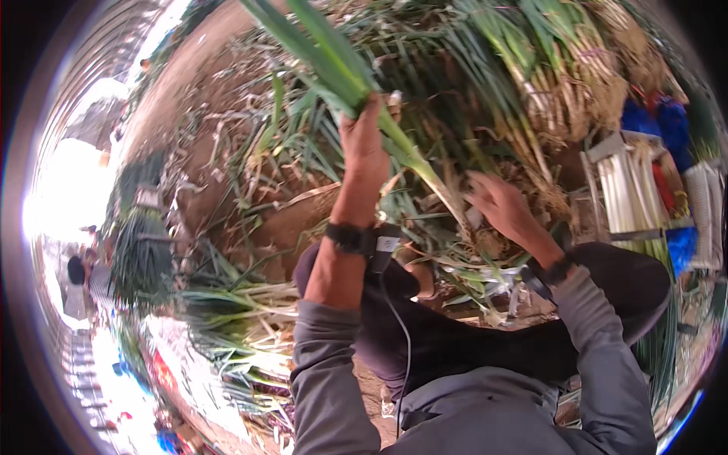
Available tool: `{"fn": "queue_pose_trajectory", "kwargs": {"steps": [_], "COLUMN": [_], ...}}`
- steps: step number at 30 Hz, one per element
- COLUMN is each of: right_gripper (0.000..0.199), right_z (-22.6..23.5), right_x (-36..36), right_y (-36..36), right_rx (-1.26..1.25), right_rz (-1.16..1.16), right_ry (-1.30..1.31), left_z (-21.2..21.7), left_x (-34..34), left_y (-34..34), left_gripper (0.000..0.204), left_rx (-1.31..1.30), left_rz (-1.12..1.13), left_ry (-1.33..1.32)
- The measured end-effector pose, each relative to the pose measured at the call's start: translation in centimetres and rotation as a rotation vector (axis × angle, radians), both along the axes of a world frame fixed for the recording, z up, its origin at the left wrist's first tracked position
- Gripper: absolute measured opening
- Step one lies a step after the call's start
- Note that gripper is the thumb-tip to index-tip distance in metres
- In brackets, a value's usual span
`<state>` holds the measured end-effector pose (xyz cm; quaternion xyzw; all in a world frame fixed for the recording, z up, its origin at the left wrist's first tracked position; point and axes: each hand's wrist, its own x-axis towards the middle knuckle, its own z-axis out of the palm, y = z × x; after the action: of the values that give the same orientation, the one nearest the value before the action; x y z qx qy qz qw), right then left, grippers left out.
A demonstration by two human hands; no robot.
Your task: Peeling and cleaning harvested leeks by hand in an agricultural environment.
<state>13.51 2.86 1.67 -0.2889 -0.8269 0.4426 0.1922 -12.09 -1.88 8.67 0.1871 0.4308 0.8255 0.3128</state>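
My left hand (364,142) is closed round a long green onion (415,161), gripping it where the green leaves begin. Its leaves rise toward the top left, and the pale stalk slants down to the right, ending in roots. Beside that root end is my right hand (504,212), its fingers stretched out and slightly smeared by motion. I see nothing held in it, and whether a fingertip touches the stalk is unclear. A black band circles each of my wrists.
Loose leaves and peelings (303,136) litter the ground ahead. Unpeeled green onions with roots (561,91) are heaped at the upper right. Cleaned white stalks (628,186) lie in a frame at the right. More green onions (243,334) lie at my left. A cable (406,334) runs over my lap.
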Motion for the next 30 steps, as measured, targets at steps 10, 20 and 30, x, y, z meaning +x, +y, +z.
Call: {"fn": "queue_pose_trajectory", "kwargs": {"steps": [10,20,30], "right_gripper": [0.028,0.029,0.035], "right_z": [3.9,6.4,-2.7], "right_x": [-6.5,-6.4,0.2], "right_y": [2.5,0.5,0.5], "right_rx": [0.104,-0.596,-0.105], "right_rz": [-0.086,0.12,0.118], "right_ry": [0.25,0.479,-0.113], "left_z": [0.0,0.2,2.2], "left_x": [1.9,2.2,-6.6], "left_y": [1.2,1.1,-1.5], "left_gripper": [0.052,0.021,0.017], "left_rx": [-0.043,0.141,0.28], "left_rz": [-0.237,-0.146,-0.04], "left_ry": [-0.087,-0.169,-0.011]}}
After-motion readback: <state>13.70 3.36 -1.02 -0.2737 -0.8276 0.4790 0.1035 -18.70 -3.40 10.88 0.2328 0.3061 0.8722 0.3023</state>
